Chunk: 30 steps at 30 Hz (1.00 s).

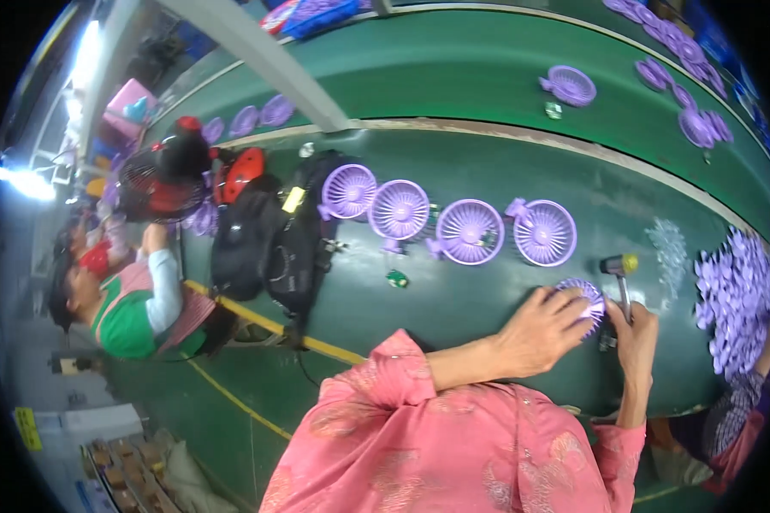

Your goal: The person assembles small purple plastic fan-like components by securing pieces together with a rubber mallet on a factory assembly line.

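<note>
My left hand (543, 332) rests over a round purple fan cage (591, 301) at the near side of the green workbench, its fingers curled across the ribs and gripping it. Just to the right, my right hand (636, 342) is closed round the handle of a small mallet (618, 264) with a black and yellow head. The mallet stands head up, apart from the cage. Beyond my hands, several purple fan cages (544, 232) lie in a row with their ribbed insides showing. A small green circuit board (397, 278) lies in front of the row.
At right are a heap of small purple parts (734, 299) and a scatter of clear pieces (667, 252). Black bags (295, 248) lie at the left. A green conveyor belt (453, 64) carrying purple parts runs behind the bench. A co-worker (137, 308) sits at left; another person's sleeve (736, 410) shows at right.
</note>
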Each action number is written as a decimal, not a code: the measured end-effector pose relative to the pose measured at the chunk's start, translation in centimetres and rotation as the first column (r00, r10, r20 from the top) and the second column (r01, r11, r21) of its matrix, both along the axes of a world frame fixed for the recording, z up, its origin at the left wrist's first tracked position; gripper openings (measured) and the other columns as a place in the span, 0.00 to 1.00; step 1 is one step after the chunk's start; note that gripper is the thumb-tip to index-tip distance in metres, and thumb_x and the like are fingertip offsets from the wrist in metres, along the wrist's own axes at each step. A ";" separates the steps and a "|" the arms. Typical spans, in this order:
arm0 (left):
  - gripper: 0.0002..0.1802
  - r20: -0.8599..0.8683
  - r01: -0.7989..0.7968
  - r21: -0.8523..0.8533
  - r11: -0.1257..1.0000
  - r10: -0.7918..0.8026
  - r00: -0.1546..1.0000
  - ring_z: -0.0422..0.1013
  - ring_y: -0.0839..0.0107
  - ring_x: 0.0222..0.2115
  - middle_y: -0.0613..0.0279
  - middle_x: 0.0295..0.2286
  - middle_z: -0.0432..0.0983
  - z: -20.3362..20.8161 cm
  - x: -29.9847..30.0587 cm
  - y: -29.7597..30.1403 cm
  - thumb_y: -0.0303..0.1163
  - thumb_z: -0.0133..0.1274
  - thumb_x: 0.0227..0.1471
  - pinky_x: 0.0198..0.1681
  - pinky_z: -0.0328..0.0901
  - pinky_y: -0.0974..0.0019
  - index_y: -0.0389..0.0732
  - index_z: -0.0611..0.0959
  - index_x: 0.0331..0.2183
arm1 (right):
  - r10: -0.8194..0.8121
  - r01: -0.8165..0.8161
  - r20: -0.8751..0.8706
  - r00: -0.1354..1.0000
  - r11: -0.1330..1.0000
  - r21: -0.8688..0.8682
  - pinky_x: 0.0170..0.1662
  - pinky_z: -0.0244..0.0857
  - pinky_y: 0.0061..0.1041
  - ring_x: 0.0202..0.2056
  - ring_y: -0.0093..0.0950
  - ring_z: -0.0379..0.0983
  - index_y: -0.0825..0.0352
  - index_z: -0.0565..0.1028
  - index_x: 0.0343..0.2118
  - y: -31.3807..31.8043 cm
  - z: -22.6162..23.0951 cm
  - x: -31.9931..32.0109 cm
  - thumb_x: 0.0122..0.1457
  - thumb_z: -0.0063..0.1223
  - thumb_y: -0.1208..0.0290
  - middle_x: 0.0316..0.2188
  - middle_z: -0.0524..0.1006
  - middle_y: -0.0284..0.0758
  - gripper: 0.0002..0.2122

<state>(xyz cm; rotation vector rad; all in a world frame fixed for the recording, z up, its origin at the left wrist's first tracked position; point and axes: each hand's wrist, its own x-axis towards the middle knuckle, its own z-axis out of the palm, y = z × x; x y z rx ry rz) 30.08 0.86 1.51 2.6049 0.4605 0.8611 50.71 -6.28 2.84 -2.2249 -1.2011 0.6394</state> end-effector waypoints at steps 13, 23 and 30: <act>0.19 -0.040 -0.057 -0.008 0.998 0.057 0.998 0.67 0.56 0.49 0.56 0.45 0.73 -0.7 -0.2 0.3 0.33 0.60 0.45 0.45 0.63 0.53 0.41 0.82 0.42 | -0.099 0.092 -0.004 0.995 0.903 0.419 0.28 0.64 0.24 0.23 0.24 0.70 0.72 0.75 0.47 -3.9 3.9 -1.3 0.63 0.50 0.75 0.24 0.75 0.36 0.12; 0.18 -0.080 0.037 -0.072 0.997 -0.043 0.996 0.67 0.56 0.49 0.56 0.45 0.72 0.7 -0.3 0.4 0.31 0.61 0.45 0.46 0.63 0.54 0.40 0.82 0.42 | -0.273 0.300 -0.172 0.946 0.941 0.154 0.20 0.57 0.22 0.17 0.17 0.64 0.73 0.76 0.35 -5.3 0.6 2.8 0.64 0.50 0.66 0.18 0.75 0.32 0.12; 0.18 -0.173 0.005 -0.084 0.996 -0.020 0.985 0.65 0.55 0.50 0.54 0.46 0.71 1.6 -1.7 0.9 0.31 0.59 0.45 0.48 0.61 0.52 0.39 0.81 0.42 | -0.210 0.253 -0.332 0.919 0.963 0.093 0.27 0.63 0.24 0.22 0.19 0.70 0.73 0.78 0.35 2.1 -0.7 2.8 0.59 0.56 0.63 0.21 0.79 0.34 0.14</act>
